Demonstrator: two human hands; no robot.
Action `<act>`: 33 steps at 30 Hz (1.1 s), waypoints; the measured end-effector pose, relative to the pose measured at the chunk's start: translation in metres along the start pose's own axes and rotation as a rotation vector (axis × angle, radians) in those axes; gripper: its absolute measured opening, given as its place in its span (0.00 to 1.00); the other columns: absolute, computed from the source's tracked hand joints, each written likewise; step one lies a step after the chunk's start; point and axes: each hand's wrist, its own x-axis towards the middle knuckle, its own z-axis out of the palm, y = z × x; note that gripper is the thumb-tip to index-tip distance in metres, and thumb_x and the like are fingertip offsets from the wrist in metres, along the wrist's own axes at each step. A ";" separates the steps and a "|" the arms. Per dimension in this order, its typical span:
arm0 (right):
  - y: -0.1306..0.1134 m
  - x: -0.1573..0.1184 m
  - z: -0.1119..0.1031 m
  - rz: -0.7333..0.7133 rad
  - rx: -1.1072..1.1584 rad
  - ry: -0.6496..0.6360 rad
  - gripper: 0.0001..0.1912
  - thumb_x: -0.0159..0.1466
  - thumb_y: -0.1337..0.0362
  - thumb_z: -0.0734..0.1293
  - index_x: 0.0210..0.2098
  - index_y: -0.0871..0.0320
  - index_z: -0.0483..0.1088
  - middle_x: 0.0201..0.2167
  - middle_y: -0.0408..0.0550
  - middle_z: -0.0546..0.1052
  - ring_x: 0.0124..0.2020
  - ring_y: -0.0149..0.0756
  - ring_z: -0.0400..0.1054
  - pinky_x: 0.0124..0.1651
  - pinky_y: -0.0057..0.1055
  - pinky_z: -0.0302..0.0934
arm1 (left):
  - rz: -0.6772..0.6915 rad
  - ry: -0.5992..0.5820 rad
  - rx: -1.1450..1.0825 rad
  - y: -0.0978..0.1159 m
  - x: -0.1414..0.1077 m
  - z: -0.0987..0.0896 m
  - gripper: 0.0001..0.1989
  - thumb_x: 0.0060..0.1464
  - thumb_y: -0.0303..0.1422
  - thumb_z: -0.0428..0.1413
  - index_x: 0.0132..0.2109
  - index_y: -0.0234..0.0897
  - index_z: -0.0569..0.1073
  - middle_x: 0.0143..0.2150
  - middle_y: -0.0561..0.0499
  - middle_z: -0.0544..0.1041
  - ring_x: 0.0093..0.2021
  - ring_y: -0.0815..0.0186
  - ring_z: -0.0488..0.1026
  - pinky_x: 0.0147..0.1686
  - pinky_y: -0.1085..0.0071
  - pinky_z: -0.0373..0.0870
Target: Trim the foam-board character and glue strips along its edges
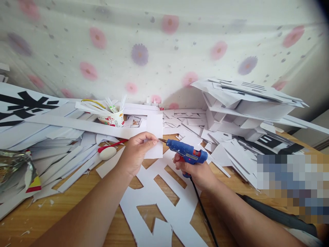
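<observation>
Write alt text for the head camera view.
A person's right hand holds a blue glue gun, nozzle close to the left hand, which holds a white piece. A white cutout sheet lies below on a wooden table, near white scraps.

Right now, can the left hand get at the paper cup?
Probably not without letting go: the left hand pinches the white board, and a long white strip runs in front of the paper cup.

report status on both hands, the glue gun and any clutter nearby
Right grip wrapped around blue glue gun. Left grip pinching white board piece, nozzle close by. White scraps strewn behind.
</observation>
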 end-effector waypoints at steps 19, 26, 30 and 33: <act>-0.009 -0.003 -0.007 0.002 0.041 0.065 0.09 0.51 0.59 0.71 0.28 0.56 0.70 0.26 0.42 0.69 0.25 0.29 0.59 0.25 0.26 0.55 | -0.015 -0.016 0.012 0.002 0.003 -0.002 0.07 0.48 0.34 0.56 0.24 0.38 0.72 0.25 0.55 0.68 0.26 0.70 0.63 0.26 0.74 0.57; -0.015 -0.006 -0.010 -0.025 -0.012 -0.004 0.08 0.53 0.60 0.70 0.29 0.56 0.70 0.27 0.42 0.70 0.25 0.28 0.59 0.27 0.28 0.56 | 0.061 -0.025 -0.001 0.012 0.000 -0.007 0.11 0.44 0.37 0.64 0.25 0.38 0.71 0.23 0.58 0.66 0.23 0.73 0.59 0.23 0.76 0.56; -0.020 -0.007 -0.009 -0.054 -0.088 0.012 0.06 0.52 0.61 0.70 0.28 0.54 0.71 0.29 0.43 0.73 0.28 0.32 0.64 0.30 0.30 0.58 | 0.189 0.018 0.151 0.010 0.000 -0.008 0.08 0.47 0.36 0.63 0.27 0.38 0.73 0.25 0.56 0.70 0.26 0.71 0.64 0.28 0.74 0.61; -0.022 -0.008 -0.006 -0.080 -0.112 0.010 0.06 0.50 0.61 0.70 0.26 0.54 0.70 0.27 0.44 0.74 0.29 0.36 0.67 0.33 0.34 0.62 | 0.251 0.031 0.253 0.006 -0.001 -0.006 0.06 0.48 0.36 0.63 0.31 0.38 0.76 0.29 0.53 0.75 0.32 0.67 0.70 0.35 0.72 0.66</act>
